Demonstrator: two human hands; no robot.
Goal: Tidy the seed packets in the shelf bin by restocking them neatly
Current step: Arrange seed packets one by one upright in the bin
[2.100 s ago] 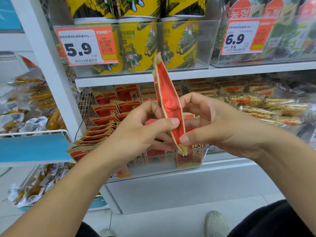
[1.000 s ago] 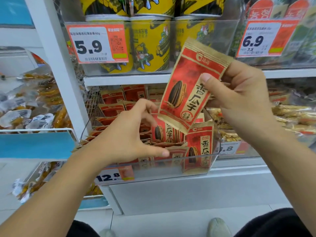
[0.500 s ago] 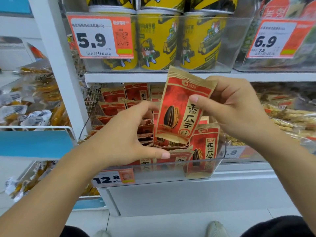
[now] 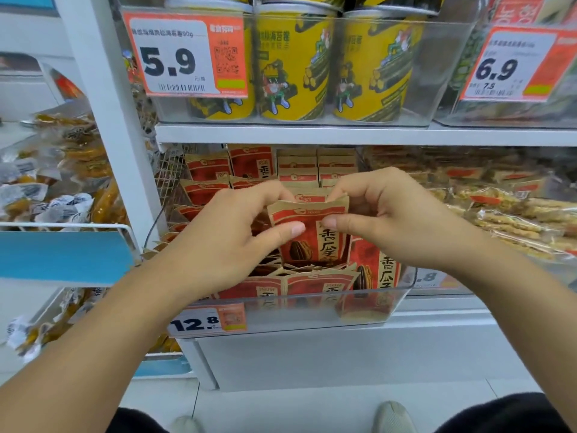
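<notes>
Now both hands, left hand [image 4: 231,242] and right hand [image 4: 396,223], pinch the light, crinkly seed packet [image 4: 309,229] by its top corners, a soft grip suiting it.

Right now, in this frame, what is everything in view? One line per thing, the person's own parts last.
held seed packet: one, red and tan, upright over the bin, pinched at its top by both hands
seed packets: many, red and tan, standing in the bin and stacked behind
clear bin: one, transparent, lower shelf
yellow cans: three in front, upper shelf, in a clear tray
price tags: 5.9 and 6.9 above, 12.8 on the bin
wrapped snacks: many, golden, right of the bin
snack packs: many, yellow and white, left rack
shoes: two, pale, on the floor
left hand: pinches the packet
right hand: pinches the packet
</notes>
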